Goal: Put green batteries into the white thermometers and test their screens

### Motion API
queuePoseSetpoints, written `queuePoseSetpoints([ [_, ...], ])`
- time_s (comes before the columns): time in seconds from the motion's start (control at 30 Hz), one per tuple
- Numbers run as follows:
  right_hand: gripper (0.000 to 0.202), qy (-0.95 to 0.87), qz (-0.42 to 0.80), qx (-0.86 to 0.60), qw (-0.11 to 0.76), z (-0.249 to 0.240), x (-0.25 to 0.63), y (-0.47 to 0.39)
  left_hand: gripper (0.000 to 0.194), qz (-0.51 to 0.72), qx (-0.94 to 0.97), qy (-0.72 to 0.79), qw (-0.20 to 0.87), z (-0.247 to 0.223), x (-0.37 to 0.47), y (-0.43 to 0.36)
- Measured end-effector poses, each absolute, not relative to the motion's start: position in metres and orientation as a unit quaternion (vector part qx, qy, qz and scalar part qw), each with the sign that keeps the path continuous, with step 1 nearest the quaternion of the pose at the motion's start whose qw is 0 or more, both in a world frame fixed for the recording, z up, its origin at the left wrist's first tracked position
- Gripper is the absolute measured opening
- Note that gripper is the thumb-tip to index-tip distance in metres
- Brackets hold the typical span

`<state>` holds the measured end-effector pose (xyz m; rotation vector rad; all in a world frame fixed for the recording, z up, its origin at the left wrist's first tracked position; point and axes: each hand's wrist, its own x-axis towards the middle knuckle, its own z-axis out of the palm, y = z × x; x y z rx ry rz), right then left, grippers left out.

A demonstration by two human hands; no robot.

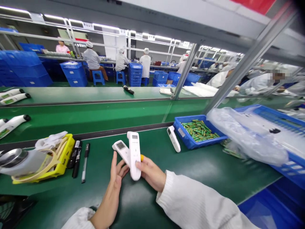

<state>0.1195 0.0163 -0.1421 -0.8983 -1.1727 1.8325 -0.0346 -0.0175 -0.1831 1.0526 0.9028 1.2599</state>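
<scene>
My right hand (152,171) grips a white infrared thermometer (135,152) near its lower end, thumb on the front, small screen facing me. A yellow covering shows on one of its fingers. A second white thermometer (122,149) slants behind the first, its lower part hidden; I cannot tell what supports it. Beside and below that one is my left hand (115,183), fingers stretched out and apart, the tips close to its casing. Another white thermometer (173,139) lies on the green table to the right, against a blue tray (188,143).
Green-and-gold batteries (199,130) fill the blue tray. Clear plastic bags (245,133) drape over a larger blue crate (294,173) at right. On the left are a yellow basket (64,159), black markers (76,159) and a pen (85,162). A metal post (187,71) rises beyond the belt (107,116).
</scene>
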Motion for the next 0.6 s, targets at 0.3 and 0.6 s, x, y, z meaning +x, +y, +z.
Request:
queuePoseSetpoints([
  [0.3, 0.031, -0.593, 0.396, -0.611, 0.344, -0.107, 0.155, 0.185, 0.085, 0.485, 0.501, 0.404, 0.592, -0.174, -0.026, -0.034],
  [0.6, 0.023, -0.644, 0.134, -0.729, 0.189, -0.112, 0.174, 0.234, 0.085, 0.378, 0.544, 0.414, 0.624, -0.166, -0.028, -0.033],
])
